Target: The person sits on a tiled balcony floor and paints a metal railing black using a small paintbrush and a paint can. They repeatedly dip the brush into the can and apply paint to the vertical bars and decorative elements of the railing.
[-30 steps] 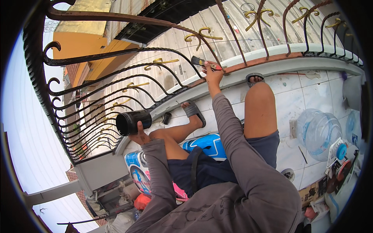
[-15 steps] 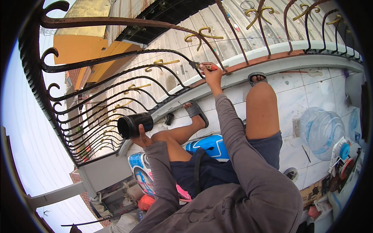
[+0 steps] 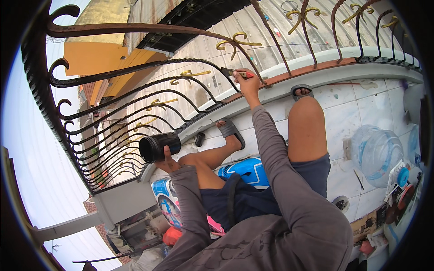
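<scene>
My right hand (image 3: 249,86) is closed round a paintbrush (image 3: 245,75) with a red handle and dark bristles. The bristle end meets a twisted, black-coated bar (image 3: 199,61) of the curved metal railing, close above the low ledge. On the left, my left hand (image 3: 167,162) grips a black cylindrical can (image 3: 158,147), tilted so its dark open mouth faces left; its contents cannot be made out. Just right of the brush stands a reddish-brown bar (image 3: 246,58), unlike the glossy black ones farther left. Gold scroll ornaments (image 3: 238,44) sit on the bars.
I sit low on the white tiled floor (image 3: 339,101), knees apart, by a blue pack (image 3: 246,171). A small black object (image 3: 199,139) lies near the ledge. Large clear water bottles (image 3: 379,151) stand on the right. A corrugated roof (image 3: 194,92) spreads beyond the railing.
The brush has slid slightly upward along the bar with my right hand. The can in my left hand stays almost where it was; the whole view has shifted a little.
</scene>
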A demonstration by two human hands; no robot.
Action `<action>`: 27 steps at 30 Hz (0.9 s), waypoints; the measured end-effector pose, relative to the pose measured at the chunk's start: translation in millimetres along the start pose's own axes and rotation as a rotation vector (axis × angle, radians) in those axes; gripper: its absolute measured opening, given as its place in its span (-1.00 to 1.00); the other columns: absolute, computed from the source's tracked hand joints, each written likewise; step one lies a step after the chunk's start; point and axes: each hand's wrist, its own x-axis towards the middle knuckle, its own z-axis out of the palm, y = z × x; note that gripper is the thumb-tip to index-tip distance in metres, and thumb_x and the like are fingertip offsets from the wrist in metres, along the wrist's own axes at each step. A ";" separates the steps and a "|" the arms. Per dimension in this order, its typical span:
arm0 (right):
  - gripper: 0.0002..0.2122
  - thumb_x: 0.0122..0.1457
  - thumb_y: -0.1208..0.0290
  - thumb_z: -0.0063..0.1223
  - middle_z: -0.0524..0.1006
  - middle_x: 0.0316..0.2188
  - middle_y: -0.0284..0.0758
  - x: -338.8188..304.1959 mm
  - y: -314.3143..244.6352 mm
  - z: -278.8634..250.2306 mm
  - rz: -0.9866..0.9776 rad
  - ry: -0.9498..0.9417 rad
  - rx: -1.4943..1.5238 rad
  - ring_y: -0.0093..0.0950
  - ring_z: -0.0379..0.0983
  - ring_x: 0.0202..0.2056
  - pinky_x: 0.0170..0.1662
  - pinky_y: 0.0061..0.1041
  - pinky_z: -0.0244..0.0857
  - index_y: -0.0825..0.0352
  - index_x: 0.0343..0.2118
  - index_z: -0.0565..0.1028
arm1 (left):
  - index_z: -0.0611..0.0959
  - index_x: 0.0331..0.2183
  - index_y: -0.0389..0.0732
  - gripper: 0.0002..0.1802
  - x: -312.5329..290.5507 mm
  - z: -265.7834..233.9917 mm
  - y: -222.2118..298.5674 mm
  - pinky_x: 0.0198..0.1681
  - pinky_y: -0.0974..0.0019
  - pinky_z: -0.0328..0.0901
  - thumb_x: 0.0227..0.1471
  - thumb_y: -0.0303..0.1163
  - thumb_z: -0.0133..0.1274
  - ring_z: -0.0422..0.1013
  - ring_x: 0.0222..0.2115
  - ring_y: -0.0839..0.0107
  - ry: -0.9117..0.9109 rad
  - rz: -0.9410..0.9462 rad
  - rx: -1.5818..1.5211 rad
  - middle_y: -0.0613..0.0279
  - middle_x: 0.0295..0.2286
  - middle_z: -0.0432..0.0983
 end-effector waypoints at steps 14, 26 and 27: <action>-0.86 0.15 0.50 0.35 0.68 -0.46 -0.32 7.6 -3.0 12.1 0.039 -0.028 0.093 -0.59 0.61 -0.43 -0.36 -0.62 0.43 0.42 -0.26 0.67 | 0.47 0.11 -0.43 -0.30 -0.7 2.9 1.5 0.07 0.22 0.39 0.01 -0.33 0.35 0.52 -0.09 0.25 0.009 0.011 -0.019 -0.01 -0.05 0.56; -0.87 0.16 0.53 0.33 0.67 -0.46 -0.34 12.2 -5.5 24.1 0.126 -0.098 0.204 -0.59 0.59 -0.45 -0.37 -0.63 0.44 0.39 -0.24 0.68 | 0.49 0.14 -0.42 -0.25 -1.3 4.9 5.3 0.06 0.18 0.40 0.01 -0.23 0.36 0.48 -0.04 0.22 -0.018 -0.001 0.017 0.02 -0.01 0.54; -0.88 0.16 0.54 0.32 0.67 -0.46 -0.34 11.6 -6.6 22.9 0.160 -0.061 0.406 -0.59 0.58 -0.48 -0.38 -0.64 0.44 0.38 -0.25 0.68 | 0.49 0.15 -0.42 -0.24 -1.6 5.2 5.9 0.06 0.18 0.40 0.01 -0.23 0.37 0.48 -0.04 0.21 -0.010 0.002 0.023 0.02 -0.01 0.54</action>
